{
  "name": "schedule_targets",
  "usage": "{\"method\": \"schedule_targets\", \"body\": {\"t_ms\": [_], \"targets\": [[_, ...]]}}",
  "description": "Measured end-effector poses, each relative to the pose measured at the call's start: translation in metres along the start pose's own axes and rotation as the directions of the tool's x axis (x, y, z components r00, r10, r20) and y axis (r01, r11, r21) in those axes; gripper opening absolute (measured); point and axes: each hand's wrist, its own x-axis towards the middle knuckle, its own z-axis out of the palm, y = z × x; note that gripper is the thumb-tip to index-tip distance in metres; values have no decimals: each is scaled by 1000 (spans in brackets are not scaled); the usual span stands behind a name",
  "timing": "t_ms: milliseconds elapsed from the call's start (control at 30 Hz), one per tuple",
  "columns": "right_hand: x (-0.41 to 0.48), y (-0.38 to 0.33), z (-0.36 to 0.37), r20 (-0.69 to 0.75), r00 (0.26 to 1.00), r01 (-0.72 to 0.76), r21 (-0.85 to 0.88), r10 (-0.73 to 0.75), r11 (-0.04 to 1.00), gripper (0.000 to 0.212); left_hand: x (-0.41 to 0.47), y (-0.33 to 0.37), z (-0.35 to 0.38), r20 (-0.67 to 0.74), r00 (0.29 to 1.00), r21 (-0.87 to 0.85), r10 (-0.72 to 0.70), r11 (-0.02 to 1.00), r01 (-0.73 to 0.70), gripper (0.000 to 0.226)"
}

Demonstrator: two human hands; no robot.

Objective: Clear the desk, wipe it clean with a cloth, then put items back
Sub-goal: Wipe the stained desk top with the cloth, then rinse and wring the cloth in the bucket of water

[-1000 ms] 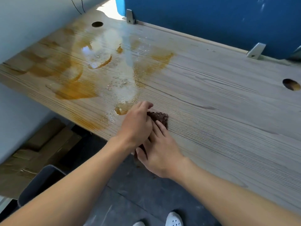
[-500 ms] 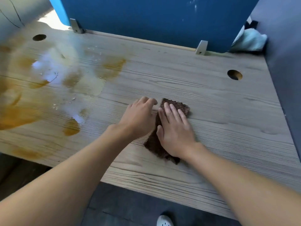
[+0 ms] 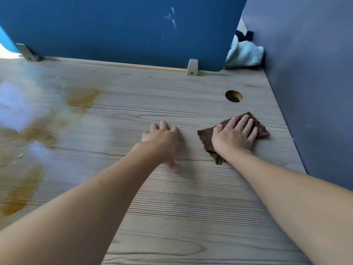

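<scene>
Cloth (image 3: 206,139) under flat right hand (image 3: 234,137) on desk (image 3: 191,211)

Left hand (image 3: 162,139) palm down, right hand (image 3: 234,135) flat, fingers (image 3: 242,122) straight and together

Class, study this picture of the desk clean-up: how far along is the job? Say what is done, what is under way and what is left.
Done: clearing, it seems; only the brown cloth lies on the visible desk. In hand: the right hand presses the cloth flat near the right edge; the left hand rests on bare wood. Left: the orange-brown stains on the left, then returning the items.
</scene>
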Motion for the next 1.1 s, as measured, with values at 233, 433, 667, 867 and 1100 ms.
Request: {"method": "schedule_targets", "body": {"t_ms": [233,433,667,867,1100], "targets": [[-40,-68,15,-61,830,556,7,-554,831,72,0,-10,-1,-35,999,-104,18,994,-22,148],[-83,-78,15,-150,681,722,299,-717,623,57,-24,-31,-4,6,998,-529,65,847,-52,84],[-187,-164,-10,-198,675,643,630,-711,435,19,-98,-130,10,-165,824,-958,-541,285,-5,28],[-344,-258,-21,-122,531,548,804,-838,231,74,-212,-264,61,-206,584,-971,-785,240,-20,29],[-533,-368,49,-84,232,650,755,-969,90,18,-378,-410,174,-109,317,-990,-942,131,49,21]]}}
